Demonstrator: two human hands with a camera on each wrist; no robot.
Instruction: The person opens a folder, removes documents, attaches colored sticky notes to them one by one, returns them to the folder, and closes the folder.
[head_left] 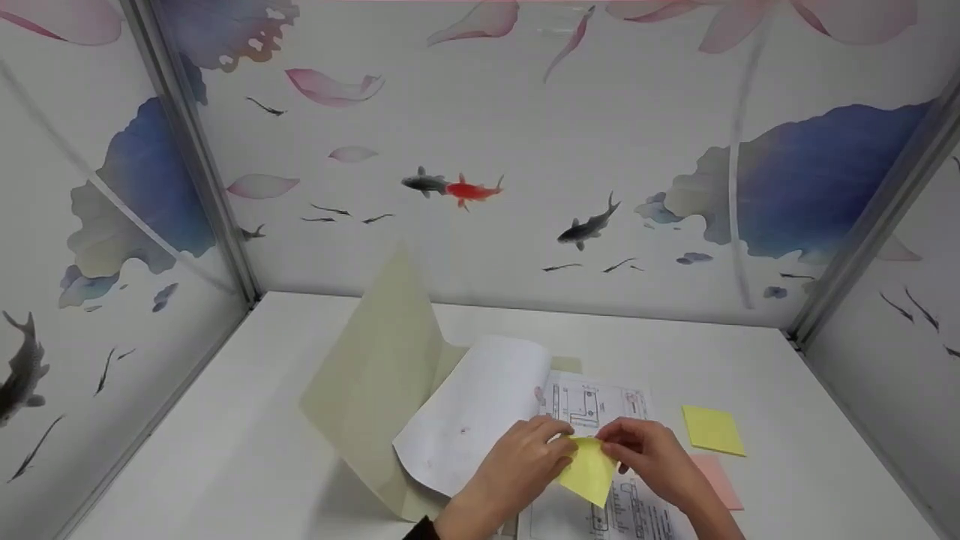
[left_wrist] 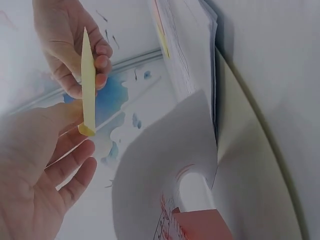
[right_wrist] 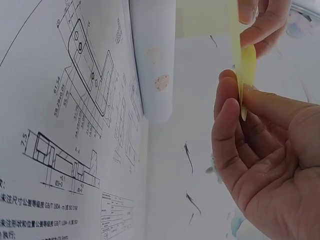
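Note:
A yellow sticky note is held by its upper corners, one in each hand, above a printed technical drawing. The left hand pinches its left corner, and the right hand pinches the right one between thumb and fingers. Seen from the right wrist, the note is nearly edge-on and apart from the sheet. Left of the drawing, a turned-over white page curls against the raised pale-green cover of a folder. In the left wrist view, a pink sticky note is on the curled page.
To the right of the papers lie a yellow sticky-note pad and a pink one, the latter partly behind the right forearm. The white table is enclosed by panels painted with fish and petals.

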